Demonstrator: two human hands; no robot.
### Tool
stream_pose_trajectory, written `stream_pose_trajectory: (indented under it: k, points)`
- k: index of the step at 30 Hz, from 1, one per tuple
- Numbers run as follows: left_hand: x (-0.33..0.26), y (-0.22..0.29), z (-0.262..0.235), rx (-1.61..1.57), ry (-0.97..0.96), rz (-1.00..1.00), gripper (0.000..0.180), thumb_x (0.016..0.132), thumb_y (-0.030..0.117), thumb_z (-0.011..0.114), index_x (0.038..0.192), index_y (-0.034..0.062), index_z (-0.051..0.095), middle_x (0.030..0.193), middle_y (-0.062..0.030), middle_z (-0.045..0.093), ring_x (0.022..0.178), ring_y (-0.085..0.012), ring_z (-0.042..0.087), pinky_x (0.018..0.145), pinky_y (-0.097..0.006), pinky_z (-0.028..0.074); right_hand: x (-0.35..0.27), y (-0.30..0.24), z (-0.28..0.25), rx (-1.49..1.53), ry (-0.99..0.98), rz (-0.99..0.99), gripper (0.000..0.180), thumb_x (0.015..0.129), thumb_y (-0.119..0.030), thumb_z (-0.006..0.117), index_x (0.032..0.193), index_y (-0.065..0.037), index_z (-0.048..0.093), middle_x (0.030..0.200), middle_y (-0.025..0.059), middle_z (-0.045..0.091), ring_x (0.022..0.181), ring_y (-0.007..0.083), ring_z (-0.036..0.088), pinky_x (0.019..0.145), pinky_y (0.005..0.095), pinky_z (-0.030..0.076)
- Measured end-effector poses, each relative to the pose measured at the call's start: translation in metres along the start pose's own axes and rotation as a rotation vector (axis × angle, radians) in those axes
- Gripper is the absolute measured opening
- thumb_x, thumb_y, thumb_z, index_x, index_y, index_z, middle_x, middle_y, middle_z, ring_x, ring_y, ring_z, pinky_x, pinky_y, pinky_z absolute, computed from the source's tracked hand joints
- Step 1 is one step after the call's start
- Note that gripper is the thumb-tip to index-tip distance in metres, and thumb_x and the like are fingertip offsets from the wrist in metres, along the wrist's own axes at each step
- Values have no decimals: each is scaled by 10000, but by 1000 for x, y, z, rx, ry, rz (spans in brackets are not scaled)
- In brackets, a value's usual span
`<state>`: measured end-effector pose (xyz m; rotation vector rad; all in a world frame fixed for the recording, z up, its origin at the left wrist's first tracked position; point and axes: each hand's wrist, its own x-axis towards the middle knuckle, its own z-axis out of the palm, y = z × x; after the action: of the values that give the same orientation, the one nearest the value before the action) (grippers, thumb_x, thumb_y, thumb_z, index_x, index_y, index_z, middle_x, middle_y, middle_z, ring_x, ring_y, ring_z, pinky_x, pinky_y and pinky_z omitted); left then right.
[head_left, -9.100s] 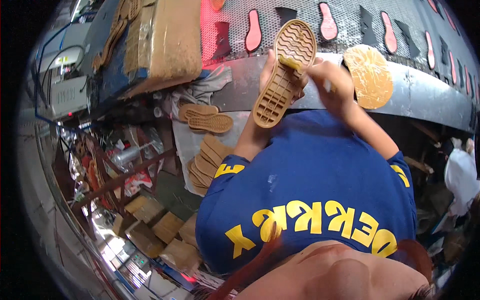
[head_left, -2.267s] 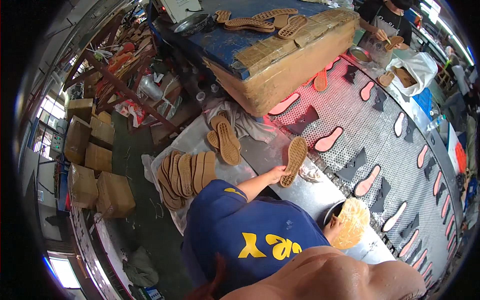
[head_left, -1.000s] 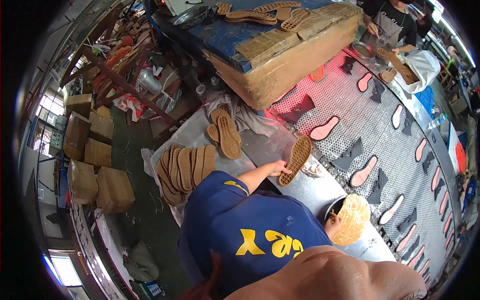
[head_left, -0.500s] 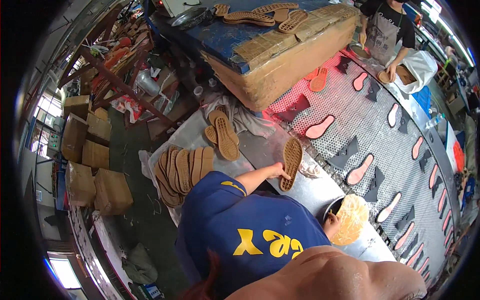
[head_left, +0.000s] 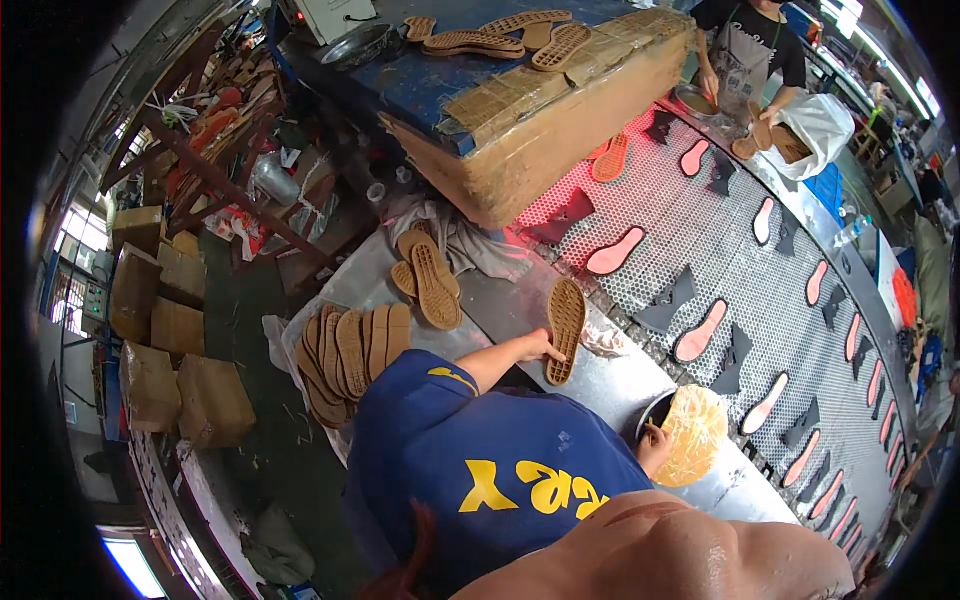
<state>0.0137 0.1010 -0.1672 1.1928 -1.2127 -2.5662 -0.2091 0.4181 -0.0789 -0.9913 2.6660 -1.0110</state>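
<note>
**Tan sole held on the metal ledge; other hand at the glue pot**

Left hand [head_left: 541, 349]: arm extended toward 12 o'clock from the blue shirt, fingers closed on the lower edge of a tan rubber shoe sole [head_left: 566, 328]. The sole lies lengthwise, tread side up, on the grey metal ledge [head_left: 610, 385] just short of the perforated conveyor belt [head_left: 760, 270].

Right hand [head_left: 655, 447]: at 3 o'clock of the wearer's chest, resting at the rim of a round pot [head_left: 690, 436] covered with yellowish crusted residue. The fingers are curled, but whether they clasp anything cannot be told; the pot hides them.

Surroundings:
- At 9 o'clock of the held sole, a fanned stack of tan soles [head_left: 350, 355] stands on edge on a white sheet. Two more soles [head_left: 430, 280] lie flat at 10 o'clock of it, crossing one another.
- The belt carries pink sole-shaped pieces [head_left: 615, 252] and dark cut pieces [head_left: 672, 298], spaced apart, running toward 4 o'clock.
- At 12 o'clock, a large cardboard-wrapped block [head_left: 560, 130] with a blue top bears several further soles.
- At 1 o'clock, another person in an apron [head_left: 745, 50] works at the far end of the belt, beside a white bag [head_left: 825, 125].
- At 9 o'clock on the floor, cardboard boxes [head_left: 175, 370] are stacked.
</note>
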Motion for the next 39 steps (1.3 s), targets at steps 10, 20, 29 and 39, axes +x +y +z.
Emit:
stream_pose_trajectory:
  k: [10,20,29,39]
  points:
    - [-12,11,17,48,17,-10,534,711,-100,725,1187,63,546,1121,-71,635,1046,-220,611,879,-387,516,0,3,-7,72,-27,47,164,753,-2,627,872,-76,713,837,129,600,801,311,596,722,387,477]
    - [-11,9,20,25,-5,-27,495,743,-93,705,1193,57,562,1133,-73,640,1052,-217,614,896,-374,506,-4,4,-14,0,10,20,170,749,-23,625,873,-91,719,870,121,618,821,303,599,734,382,478]
    - [-13,3,24,-9,-52,-4,461,772,-94,673,1194,51,560,1129,-78,639,1040,-221,621,891,-377,511,-6,14,-14,43,34,60,158,724,-19,626,834,-84,720,864,122,628,830,307,609,742,388,487]
    - [-20,7,43,-15,-7,-5,480,780,-79,677,1216,66,538,1138,-69,630,1061,-218,609,905,-386,501,-2,4,-34,-98,-4,49,165,721,-14,649,848,-86,725,813,124,625,760,294,629,694,379,505]
